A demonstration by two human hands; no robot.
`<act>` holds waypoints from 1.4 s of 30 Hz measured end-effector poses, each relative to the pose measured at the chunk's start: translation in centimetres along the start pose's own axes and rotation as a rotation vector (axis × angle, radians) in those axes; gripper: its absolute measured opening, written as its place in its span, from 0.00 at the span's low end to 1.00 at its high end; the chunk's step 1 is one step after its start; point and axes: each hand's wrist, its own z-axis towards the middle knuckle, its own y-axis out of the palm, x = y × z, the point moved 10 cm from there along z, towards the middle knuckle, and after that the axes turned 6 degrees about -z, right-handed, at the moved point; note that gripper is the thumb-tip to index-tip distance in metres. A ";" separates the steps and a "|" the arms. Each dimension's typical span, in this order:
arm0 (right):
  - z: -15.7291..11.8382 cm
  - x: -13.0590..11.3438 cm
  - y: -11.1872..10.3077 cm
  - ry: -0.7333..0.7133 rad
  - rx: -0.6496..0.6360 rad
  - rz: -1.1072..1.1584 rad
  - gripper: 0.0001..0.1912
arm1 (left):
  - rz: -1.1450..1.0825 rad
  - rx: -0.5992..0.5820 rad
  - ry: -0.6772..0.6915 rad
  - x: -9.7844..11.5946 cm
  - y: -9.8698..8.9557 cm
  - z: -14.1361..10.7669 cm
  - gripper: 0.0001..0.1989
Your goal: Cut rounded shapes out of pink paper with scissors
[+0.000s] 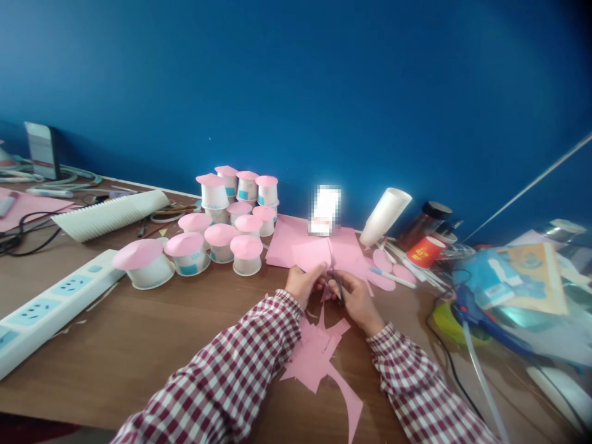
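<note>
My left hand (305, 283) is closed, pinching a piece of pink paper (311, 254) by its lower edge. In my right hand (359, 301) is a pair of dark scissors (339, 285), its blades pointing away from me at the right side of that paper. Behind both hands lies a stack of pink sheets (280, 243). Pink paper scraps (314, 357) are spread on the table between my forearms. To the left stand several upturned paper cups (247, 265) with shallow pink paper cones on top.
A white power strip (60, 302) and a ribbed white stack (113, 214) are at the left. On the right are a tilted white cup stack (386, 216), a red cup (425, 251), pink cut pieces (382, 280), a blue glue gun (490, 330) and cables.
</note>
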 end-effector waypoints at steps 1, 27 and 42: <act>0.0 0.0 0.0 0.005 -0.003 0.005 0.21 | 0.012 0.013 -0.007 0.0 -0.1 0.0 0.13; -0.1 0.0 0.0 0.033 -0.009 0.000 0.20 | 0.093 0.030 -0.011 -0.2 -0.4 0.0 0.13; -0.1 0.7 -0.2 0.034 0.000 -0.024 0.22 | 0.064 0.009 0.021 0.2 -0.1 -0.1 0.14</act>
